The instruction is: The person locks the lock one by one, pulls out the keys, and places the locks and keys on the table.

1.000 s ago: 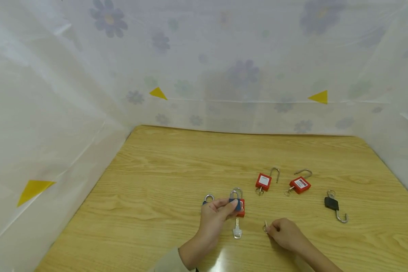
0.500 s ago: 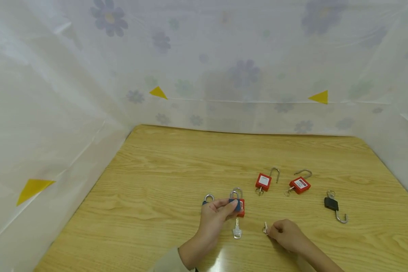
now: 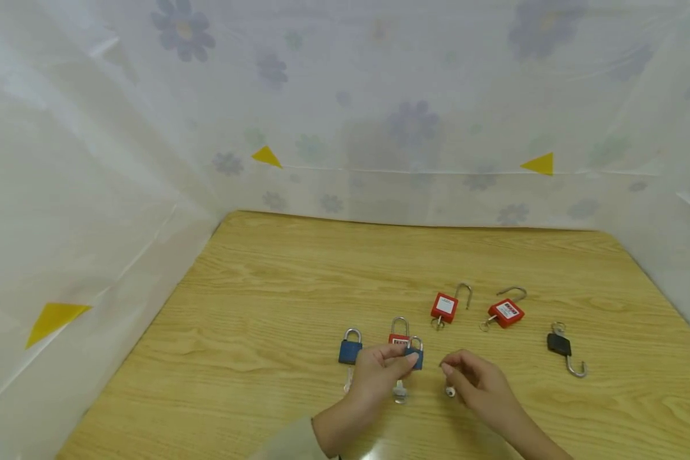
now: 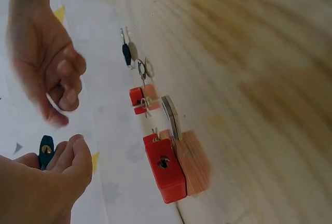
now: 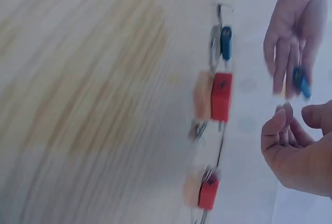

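Observation:
My left hand (image 3: pixel 374 370) pinches a small blue padlock (image 3: pixel 416 359) between thumb and fingers, its shackle upward. In the left wrist view the keyhole end of that padlock (image 4: pixel 46 150) faces the camera. To its right, my right hand (image 3: pixel 485 390) hovers with loosely bent fingers; in the left wrist view its thumb stands apart from them, nothing visible between. A small key with a ring (image 3: pixel 450 391) shows below its fingertips. Behind the left hand is a red padlock (image 3: pixel 399 338), partly hidden, with a silver key (image 3: pixel 400 392) in front. Another blue padlock (image 3: pixel 351 351) lies left, a key (image 3: pixel 347 378) below it.
Two red padlocks, one nearer the middle (image 3: pixel 444 307) and one further right (image 3: pixel 506 313), lie with shackles open and keys inserted. A black padlock (image 3: pixel 559 344) lies at the far right, also open. White flowered sheeting (image 3: pixel 408 140) walls the wooden table (image 3: pixel 299 275).
My left hand has moved right and slightly down with the blue padlock, uncovering the other blue padlock. My right hand has released the small key and risen a little, its fingers loosening.

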`<state>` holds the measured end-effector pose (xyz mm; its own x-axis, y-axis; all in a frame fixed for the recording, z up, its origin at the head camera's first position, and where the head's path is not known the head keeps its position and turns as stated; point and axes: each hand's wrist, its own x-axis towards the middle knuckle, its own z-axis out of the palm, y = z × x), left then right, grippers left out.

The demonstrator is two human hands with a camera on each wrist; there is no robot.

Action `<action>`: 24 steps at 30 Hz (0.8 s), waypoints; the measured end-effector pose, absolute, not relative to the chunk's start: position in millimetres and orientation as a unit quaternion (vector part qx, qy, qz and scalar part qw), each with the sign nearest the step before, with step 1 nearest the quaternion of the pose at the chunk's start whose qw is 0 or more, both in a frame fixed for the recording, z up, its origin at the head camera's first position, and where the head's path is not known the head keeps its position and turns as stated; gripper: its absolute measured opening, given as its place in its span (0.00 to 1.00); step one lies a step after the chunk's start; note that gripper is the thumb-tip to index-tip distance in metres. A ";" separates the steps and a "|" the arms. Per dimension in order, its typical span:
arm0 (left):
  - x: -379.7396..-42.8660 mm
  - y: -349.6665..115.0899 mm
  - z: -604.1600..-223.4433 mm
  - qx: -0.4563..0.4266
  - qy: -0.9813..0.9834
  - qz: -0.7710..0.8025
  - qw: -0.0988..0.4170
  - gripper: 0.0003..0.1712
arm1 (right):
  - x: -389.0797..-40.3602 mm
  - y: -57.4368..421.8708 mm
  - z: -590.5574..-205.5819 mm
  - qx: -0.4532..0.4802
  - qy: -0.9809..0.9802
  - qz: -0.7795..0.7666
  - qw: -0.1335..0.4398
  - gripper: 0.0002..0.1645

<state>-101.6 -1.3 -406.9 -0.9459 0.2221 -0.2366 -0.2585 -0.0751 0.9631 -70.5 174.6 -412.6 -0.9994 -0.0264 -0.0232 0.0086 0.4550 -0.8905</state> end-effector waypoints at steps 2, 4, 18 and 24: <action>-100.1 5.7 -406.1 -0.004 0.666 0.727 0.165 0.11 | -67.3 166.0 -412.5 -0.030 0.831 -0.554 -0.036 0.09; -99.0 12.7 -405.3 0.010 0.666 0.727 0.168 0.11 | -65.7 160.2 -414.0 -0.049 0.817 -0.569 -0.083 0.09; -114.1 29.6 -402.8 0.128 0.773 0.589 0.198 0.18 | -87.4 177.5 -420.3 0.079 0.796 -0.600 -0.008 0.14; -116.5 40.6 -403.2 0.099 0.782 0.589 0.178 0.18 | -98.3 187.8 -425.7 0.109 0.793 -0.598 0.043 0.17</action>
